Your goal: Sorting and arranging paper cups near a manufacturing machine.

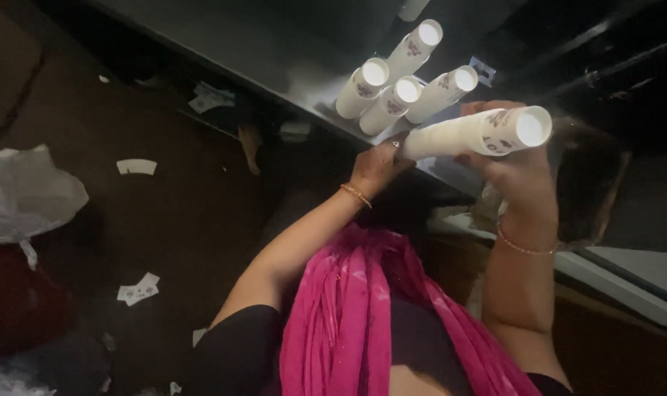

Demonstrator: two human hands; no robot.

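Your right hand [520,172] is wrapped around the wide end of a long stack of white paper cups [476,134], fingers curled over the top and thumb under, gripping it firmly; the stack lies nearly level, its open mouth facing right and glowing bright. Your left hand [376,165] steadies the narrow end of the same stack, fingertips pinched on it, a ring showing on one finger. Thin gold bangles sit on both wrists. Just beyond the held stack, four more cup stacks [399,84] lie side by side on a dark shelf [275,51], mouths tilted up toward the right, printed marks on their sides too blurred to make out. The nearest of them sits close to the held stack, but you cannot tell whether they touch. A clear plastic bag [590,191] hangs behind your right wrist. A bright pink scarf [363,315] drapes down your front over a dark top. To the left, the brown floor [165,220] is littered with white paper scraps [137,167], and a crumpled white plastic bag [25,194] sits at the far left edge.
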